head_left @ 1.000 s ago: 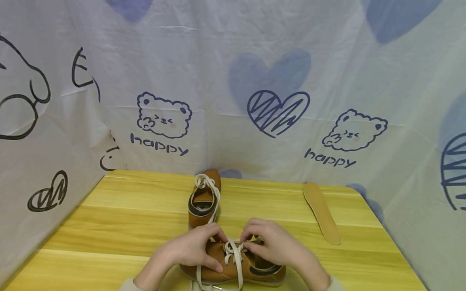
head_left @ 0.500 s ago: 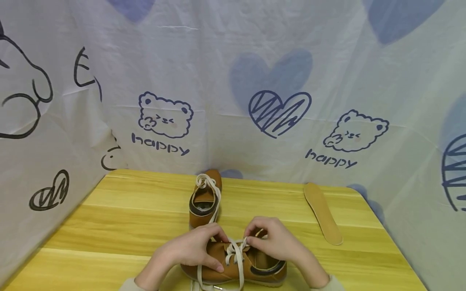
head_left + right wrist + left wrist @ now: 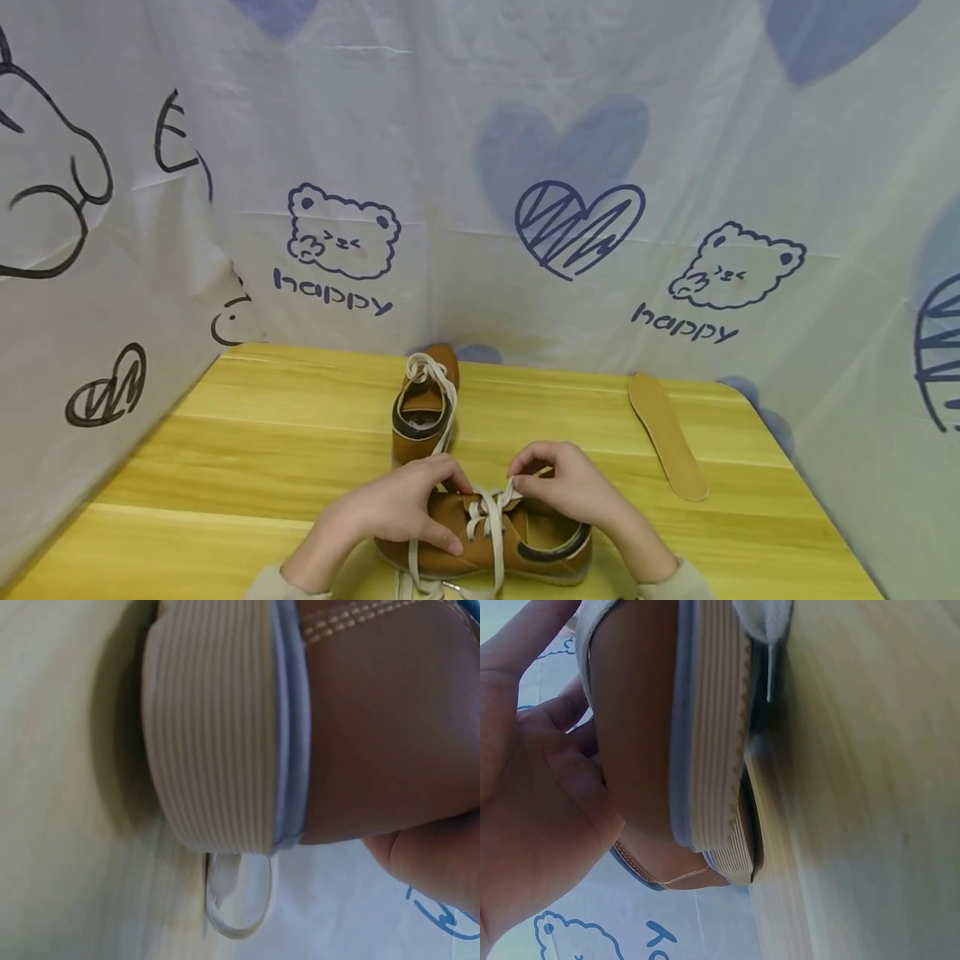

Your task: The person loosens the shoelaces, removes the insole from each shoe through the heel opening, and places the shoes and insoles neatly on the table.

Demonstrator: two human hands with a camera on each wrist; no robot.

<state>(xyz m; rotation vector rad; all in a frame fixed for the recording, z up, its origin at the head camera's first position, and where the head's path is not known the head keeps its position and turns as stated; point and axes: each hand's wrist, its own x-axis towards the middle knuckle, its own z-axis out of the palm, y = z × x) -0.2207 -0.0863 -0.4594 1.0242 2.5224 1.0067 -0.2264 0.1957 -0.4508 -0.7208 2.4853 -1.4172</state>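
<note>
A brown lace-up shoe (image 3: 465, 565) lies sideways at the table's near side, toe to the left. My left hand (image 3: 397, 500) grips it across the toe, thumb on the near side and fingers over the far side. Between thumb and fingertips, my right hand (image 3: 570, 487) pinches the white shoelace (image 3: 513, 492) close to the ankle opening. Loose lace crosses the shoe and hangs down its near side. In the left wrist view a metal lace tip (image 3: 770, 675) dangles beside the sole (image 3: 712, 727). The right wrist view shows the heel (image 3: 390, 735), with the right hand (image 3: 442, 862) mostly out of frame.
A second brown shoe (image 3: 408, 450), laced in white, stands behind the first, toe away. Toward the back right lies a tan insole (image 3: 667, 437) on the wooden table (image 3: 285, 450). A printed white cloth (image 3: 450, 275) hangs around the table's back and sides.
My right hand has moved slightly up and to the right, drawing the pinched lace out from the shoe's top. The left hand keeps its hold on the toe.
</note>
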